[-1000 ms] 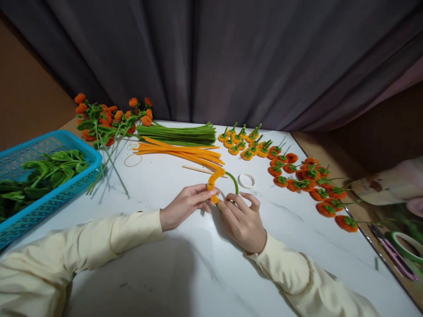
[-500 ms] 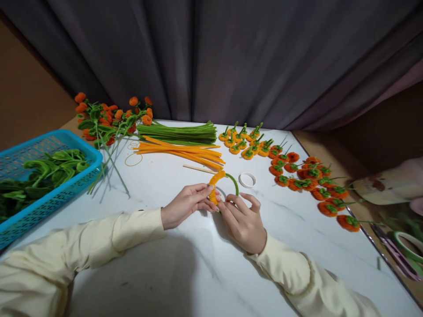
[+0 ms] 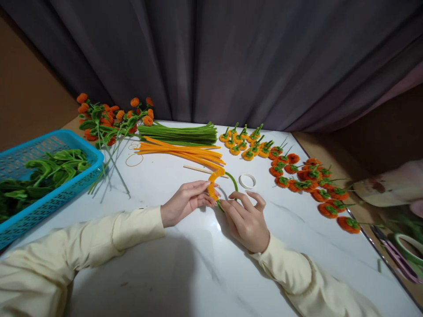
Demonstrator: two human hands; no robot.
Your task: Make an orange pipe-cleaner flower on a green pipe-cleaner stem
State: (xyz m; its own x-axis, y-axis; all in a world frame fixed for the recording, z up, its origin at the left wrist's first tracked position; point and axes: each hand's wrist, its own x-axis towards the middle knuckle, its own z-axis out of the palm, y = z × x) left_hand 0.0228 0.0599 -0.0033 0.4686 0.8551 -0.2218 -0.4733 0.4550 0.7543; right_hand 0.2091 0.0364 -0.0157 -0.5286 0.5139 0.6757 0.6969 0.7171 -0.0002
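Near the middle of the white table, my left hand (image 3: 189, 201) pinches a bent, ridged orange piece (image 3: 212, 185) between thumb and fingers. A green fuzzy stem (image 3: 233, 182) curves from the top of that piece round to the right, and a bit of green shows below it. My right hand (image 3: 247, 220) is closed at the lower end of the orange piece, thumb and forefinger together on the green stem, with its other fingers bent. Its palm is hidden.
A blue basket (image 3: 97, 160) of green leaves stands left. Behind lie green stems (image 3: 178, 133), orange stems (image 3: 181, 152), finished flowers (image 3: 109, 119) and a wooden stick (image 3: 198, 169). A white ring (image 3: 247, 181), yellow flower heads (image 3: 248, 154), orange ones (image 3: 348, 224) and scissors (image 3: 393, 253) are right.
The orange piece has gone from a smooth curve to a more angular bend. My right hand has shifted slightly right and down, and more green shows below the orange piece.
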